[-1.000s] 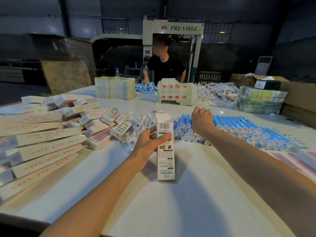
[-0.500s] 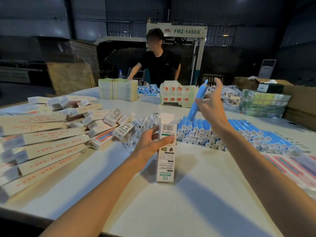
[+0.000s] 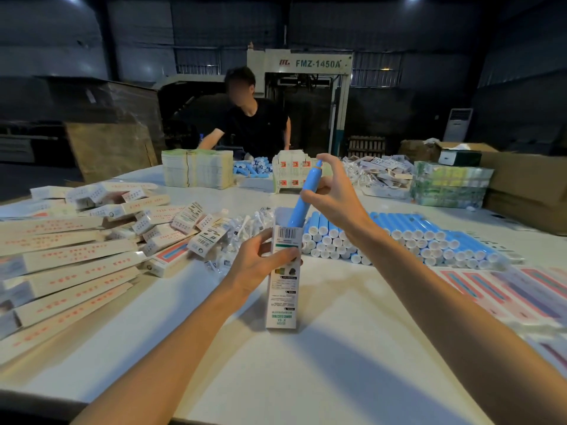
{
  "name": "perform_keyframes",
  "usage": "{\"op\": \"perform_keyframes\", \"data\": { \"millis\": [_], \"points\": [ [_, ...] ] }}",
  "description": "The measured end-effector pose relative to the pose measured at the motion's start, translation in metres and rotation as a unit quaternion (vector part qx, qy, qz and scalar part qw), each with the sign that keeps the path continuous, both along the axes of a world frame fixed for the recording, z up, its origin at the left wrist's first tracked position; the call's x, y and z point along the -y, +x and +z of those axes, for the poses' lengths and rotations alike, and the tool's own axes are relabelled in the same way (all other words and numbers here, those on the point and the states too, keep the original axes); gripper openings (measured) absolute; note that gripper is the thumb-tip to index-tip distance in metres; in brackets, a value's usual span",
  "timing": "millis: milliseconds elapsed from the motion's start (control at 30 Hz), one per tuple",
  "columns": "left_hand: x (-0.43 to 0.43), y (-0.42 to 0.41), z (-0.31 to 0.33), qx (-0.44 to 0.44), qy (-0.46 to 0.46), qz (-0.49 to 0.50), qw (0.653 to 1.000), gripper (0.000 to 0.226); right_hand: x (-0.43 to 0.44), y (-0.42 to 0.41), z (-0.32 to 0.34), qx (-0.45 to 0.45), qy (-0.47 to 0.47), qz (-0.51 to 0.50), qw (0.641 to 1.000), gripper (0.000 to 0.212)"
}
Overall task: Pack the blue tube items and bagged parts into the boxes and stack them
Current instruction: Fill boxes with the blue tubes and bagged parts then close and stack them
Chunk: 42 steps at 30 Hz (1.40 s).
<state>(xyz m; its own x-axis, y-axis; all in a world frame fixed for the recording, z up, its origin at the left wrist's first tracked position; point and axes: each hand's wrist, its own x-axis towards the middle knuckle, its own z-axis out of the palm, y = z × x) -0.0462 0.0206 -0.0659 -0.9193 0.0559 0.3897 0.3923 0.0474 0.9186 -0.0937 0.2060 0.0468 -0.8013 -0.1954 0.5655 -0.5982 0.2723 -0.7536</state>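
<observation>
Blue tube (image 3: 302, 197) at centre frame, tilted, its lower end dipped into the open top of the box (image 3: 282, 289) and its narrow tip pointing up and away. The right hand (image 3: 333, 197) is clamped on the tube's upper half, thumb and fingers curled round it. The left hand (image 3: 260, 265) wraps the box near its top, thumb across the printed front, and the box stands upright on the white table (image 3: 306, 378).

Just behind the box, a heap of blue tubes (image 3: 399, 237) lies in rows, white caps facing the camera, running off to the right of centre. To the left of the box sits a loose pile of bagged parts (image 3: 242, 228) in clear plastic. Further left, long white boxes (image 3: 70, 265) with red print fan out across the table edge, and shorter barcode cartons (image 3: 171, 222) are tumbled behind them. Pink-and-blue printed sheets (image 3: 506, 289) lie flat at lower right.

Across the table, a person in a black shirt (image 3: 254, 127) leans over it, with a stack of flat cartons (image 3: 198, 168) in the upper left of the table and green-wrapped bundles (image 3: 451, 185) in the upper right. Brown cardboard cartons (image 3: 521, 191) crowd the right edge. The room is a dim, dark-walled hall; a pale machine marked FMZ-1450A (image 3: 316, 63) rises behind the person, and a white standing cooler unit (image 3: 457, 124) stands against the far right wall.
</observation>
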Motion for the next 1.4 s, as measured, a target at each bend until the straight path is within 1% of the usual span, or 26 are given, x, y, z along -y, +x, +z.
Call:
{"op": "perform_keyframes", "data": {
  "millis": [100, 200, 233, 300, 333, 367, 433, 500, 533, 567, 633, 733, 867, 933, 1033, 1100, 1167, 1200, 1267, 1333, 1400],
  "points": [
    [-0.003, 0.002, -0.001, 0.002, -0.001, -0.007, 1.0, 0.042, -0.003, -0.002, 0.012, -0.013, 0.086, 0.018, 0.996, 0.067],
    [-0.006, 0.004, -0.002, 0.006, 0.02, -0.025, 0.999, 0.04, 0.003, 0.0, 0.009, 0.002, 0.166, 0.062, 0.984, 0.067],
    [-0.006, 0.004, -0.003, 0.012, 0.043, -0.032, 0.999, 0.041, 0.005, 0.001, 0.003, 0.006, 0.19, 0.065, 0.98, 0.063],
    [-0.004, 0.002, -0.004, 0.027, 0.086, -0.038, 0.995, 0.046, 0.009, 0.001, -0.013, -0.022, 0.24, 0.051, 0.969, 0.039],
    [-0.003, 0.002, -0.005, 0.032, 0.098, -0.035, 0.994, 0.047, 0.01, 0.001, -0.021, -0.043, 0.254, 0.04, 0.965, 0.028],
    [-0.002, 0.001, -0.006, 0.035, 0.101, -0.026, 0.994, 0.046, 0.011, 0.001, -0.03, -0.057, 0.255, 0.034, 0.965, 0.023],
    [-0.002, 0.0, -0.009, 0.032, 0.091, 0.01, 0.995, 0.037, 0.013, -0.002, -0.044, -0.07, 0.219, 0.027, 0.973, 0.025],
    [0.001, -0.004, -0.013, 0.03, 0.093, 0.075, 0.992, 0.029, 0.014, -0.008, -0.056, -0.084, 0.148, 0.001, 0.985, 0.025],
    [0.004, -0.006, -0.014, 0.033, 0.101, 0.109, 0.988, 0.028, 0.015, -0.013, -0.061, -0.082, 0.111, -0.024, 0.99, 0.023],
    [0.008, -0.009, -0.015, 0.039, 0.113, 0.137, 0.983, 0.029, 0.016, -0.019, -0.065, -0.068, 0.084, -0.05, 0.993, 0.023],
    [0.017, -0.012, -0.016, 0.048, 0.129, 0.176, 0.975, 0.032, 0.019, -0.034, -0.075, -0.02, 0.075, -0.093, 0.993, 0.024],
    [0.028, -0.016, -0.016, 0.052, 0.118, 0.219, 0.967, 0.035, 0.028, -0.056, -0.091, 0.025, 0.127, -0.115, 0.985, 0.028],
    [0.032, -0.019, -0.017, 0.055, 0.121, 0.237, 0.962, 0.037, 0.052, -0.078, -0.099, 0.004, 0.22, -0.121, 0.968, 0.027],
    [0.032, -0.021, -0.017, 0.053, 0.115, 0.238, 0.963, 0.035, 0.067, -0.083, -0.101, -0.013, 0.279, -0.115, 0.953, 0.025],
    [0.032, -0.021, -0.017, 0.037, 0.107, 0.226, 0.967, 0.033, 0.088, -0.083, -0.108, -0.032, 0.392, -0.118, 0.912, 0.033],
    [0.031, -0.02, -0.016, 0.027, 0.106, 0.215, 0.97, 0.032, 0.097, -0.081, -0.116, -0.034, 0.459, -0.131, 0.878, 0.046],
    [0.03, -0.017, -0.014, 0.023, 0.106, 0.203, 0.973, 0.039, 0.102, -0.077, -0.124, -0.042, 0.503, -0.145, 0.851, 0.061],
    [0.029, -0.016, -0.013, 0.022, 0.103, 0.199, 0.974, 0.046, 0.102, -0.075, -0.126, -0.045, 0.511, -0.149, 0.845, 0.065],
    [0.028, -0.015, -0.012, 0.018, 0.099, 0.191, 0.976, 0.054, 0.101, -0.072, -0.129, -0.049, 0.505, -0.151, 0.848, 0.063],
    [0.027, -0.016, -0.013, 0.013, 0.099, 0.18, 0.979, 0.051, 0.096, -0.069, -0.126, -0.067, 0.487, -0.153, 0.857, 0.054],
    [0.026, -0.019, -0.015, 0.006, 0.104, 0.168, 0.98, 0.039, 0.089, -0.064, -0.122, -0.104, 0.463, -0.165, 0.865, 0.046]
  ]
}}
